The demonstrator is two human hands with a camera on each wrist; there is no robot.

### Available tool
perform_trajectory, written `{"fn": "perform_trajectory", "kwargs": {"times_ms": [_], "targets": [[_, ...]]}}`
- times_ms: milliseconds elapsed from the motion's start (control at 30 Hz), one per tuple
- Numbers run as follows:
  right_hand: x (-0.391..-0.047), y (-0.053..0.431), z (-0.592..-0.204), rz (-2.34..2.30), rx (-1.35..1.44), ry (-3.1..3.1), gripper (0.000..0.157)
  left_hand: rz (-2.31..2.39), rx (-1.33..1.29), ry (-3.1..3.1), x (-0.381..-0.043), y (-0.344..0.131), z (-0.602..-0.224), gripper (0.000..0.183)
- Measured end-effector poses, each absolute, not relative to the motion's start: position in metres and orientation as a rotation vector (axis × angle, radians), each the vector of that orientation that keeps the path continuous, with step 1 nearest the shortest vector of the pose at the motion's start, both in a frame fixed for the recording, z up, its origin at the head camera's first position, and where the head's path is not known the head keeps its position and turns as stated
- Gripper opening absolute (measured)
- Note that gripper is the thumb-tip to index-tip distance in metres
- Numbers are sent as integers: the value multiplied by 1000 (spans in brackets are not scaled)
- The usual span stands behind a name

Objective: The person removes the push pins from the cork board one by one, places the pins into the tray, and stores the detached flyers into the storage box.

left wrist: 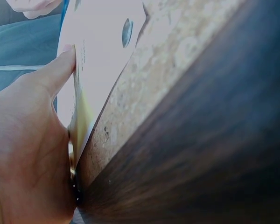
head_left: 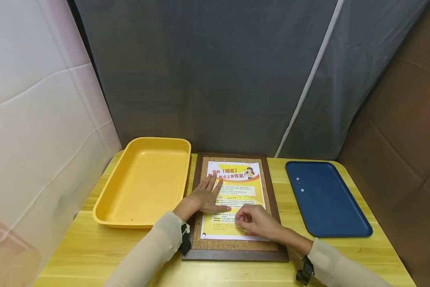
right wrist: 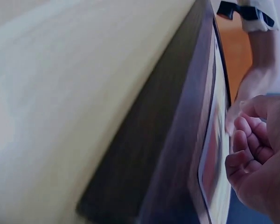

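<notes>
A yellow-and-white rectangular paper poster (head_left: 218,231) is laid on a rectangular cork board with a dark brown frame (head_left: 236,244), which is set on the yellow wood-grained table (head_left: 121,259). The poster is found directly beneath the left hand (head_left: 205,198), whose straight, spread fingers are laid across its left side; nothing is gripped there. Its lower right part is covered by the right hand (head_left: 259,220), whose fingers are curled, with thumb and forefinger brought close together; nothing can be made out between them, and contact with the paper cannot be told.

The poster's top is printed with bold red characters and, at the right, a cartoon figure (head_left: 250,172); below, pale text panels are filled with small lines. Its lower left corner is marked by a round metallic pin (head_left: 204,234).
</notes>
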State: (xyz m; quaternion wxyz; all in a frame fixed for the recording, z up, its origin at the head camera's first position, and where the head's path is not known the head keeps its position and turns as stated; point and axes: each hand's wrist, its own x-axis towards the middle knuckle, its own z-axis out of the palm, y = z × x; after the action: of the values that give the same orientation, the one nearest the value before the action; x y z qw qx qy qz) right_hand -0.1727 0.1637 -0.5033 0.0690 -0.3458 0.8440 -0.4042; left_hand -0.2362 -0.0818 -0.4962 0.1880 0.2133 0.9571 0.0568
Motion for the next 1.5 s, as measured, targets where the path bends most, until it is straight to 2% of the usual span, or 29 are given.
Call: {"fn": "perform_trajectory", "kwargs": {"times_ms": [200, 467, 767, 1167, 1500], "targets": [[-166, 145, -506, -1207, -1041, 2518, 7, 172, 601, 2681, -248, -83, -513, 117], [-157, 125, -512, -1186, -1044, 2492, 6, 153, 618, 2699, -233, -82, -490, 110], [-148, 102, -513, -1195, -1117, 2510, 6, 135, 608, 2714, -232, -81, -490, 109], [-142, 80, -519, -1188, -1109, 2607, 9, 167, 613, 2703, -247, -83, -515, 115], [-138, 72, -522, -1140, -1087, 2708, 6, 140, 628, 2731, -249, -83, -520, 117]]}}
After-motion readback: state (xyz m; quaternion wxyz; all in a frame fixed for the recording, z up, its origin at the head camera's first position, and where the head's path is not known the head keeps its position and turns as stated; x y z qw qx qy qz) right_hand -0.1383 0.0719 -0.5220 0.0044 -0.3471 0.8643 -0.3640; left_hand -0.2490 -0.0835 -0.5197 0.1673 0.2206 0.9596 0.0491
